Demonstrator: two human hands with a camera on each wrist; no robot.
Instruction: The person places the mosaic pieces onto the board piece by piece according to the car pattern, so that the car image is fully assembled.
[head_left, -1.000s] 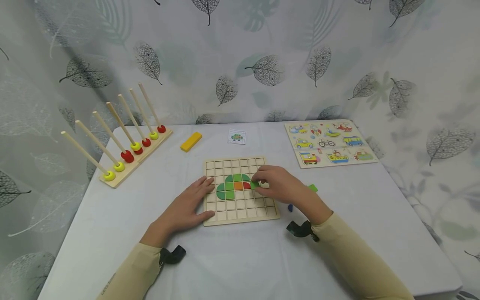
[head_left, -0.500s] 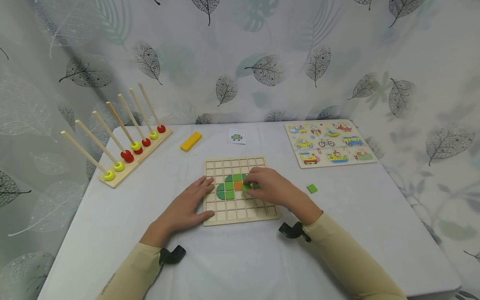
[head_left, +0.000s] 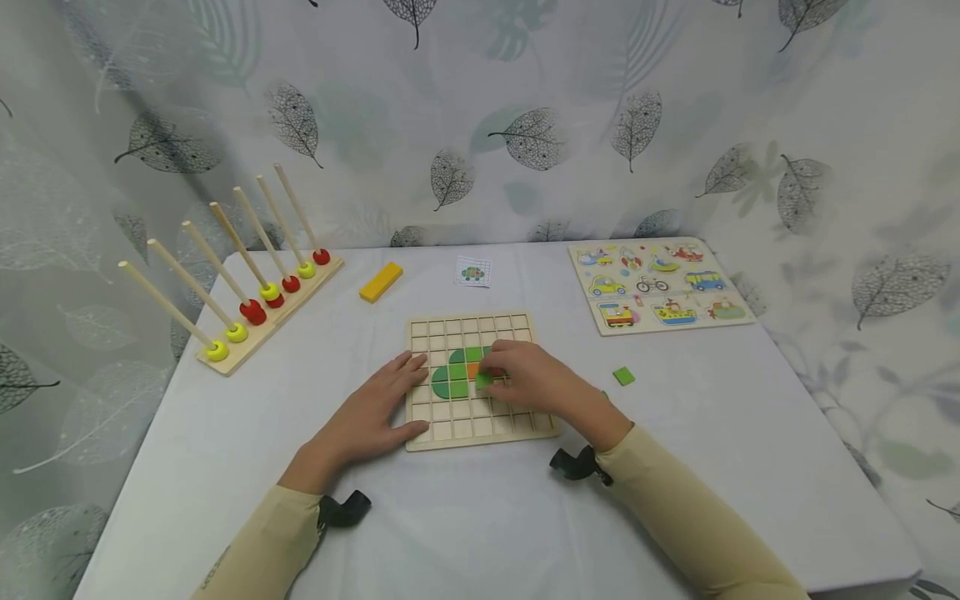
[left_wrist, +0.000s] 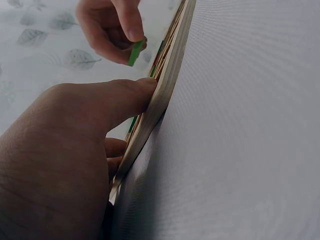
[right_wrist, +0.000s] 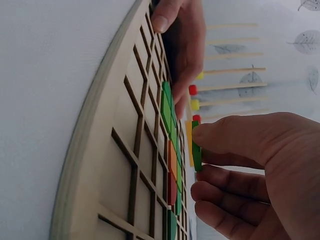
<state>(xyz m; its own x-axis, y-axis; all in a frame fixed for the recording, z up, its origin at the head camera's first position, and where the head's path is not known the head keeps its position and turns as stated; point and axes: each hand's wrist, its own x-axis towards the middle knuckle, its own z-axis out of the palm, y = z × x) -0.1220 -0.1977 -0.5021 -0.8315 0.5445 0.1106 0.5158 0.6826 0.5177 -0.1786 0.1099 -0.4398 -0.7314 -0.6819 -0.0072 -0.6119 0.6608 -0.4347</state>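
A wooden grid board [head_left: 450,432] lies in front of me in the head view. My left hand [head_left: 375,408] rests along its left edge with fingers extended; the left wrist view shows the thumb [left_wrist: 135,95] on the rim. Above the board's middle, my right hand [head_left: 532,379] pinches a green tile [right_wrist: 196,147] between thumb and fingers. The right wrist view shows that tile held edge-on, apart from the grid. Set in the grid are several light and dark green tiles [head_left: 458,388], an orange tile [head_left: 472,371] and a red tile [right_wrist: 172,189], partly covered by the right hand in the head view.
A loose green tile [head_left: 624,377] lies right of the board. Behind are a small pattern card [head_left: 473,272] and a yellow block [head_left: 381,282]. A peg stand [head_left: 262,329] with red and yellow beads stands left; a vehicle picture puzzle [head_left: 660,287] lies back right.
My right hand has moved left over the board with the green tile, from beside the red tile toward the orange one. A blue piece by the right wrist is now hidden. The left hand stays put.
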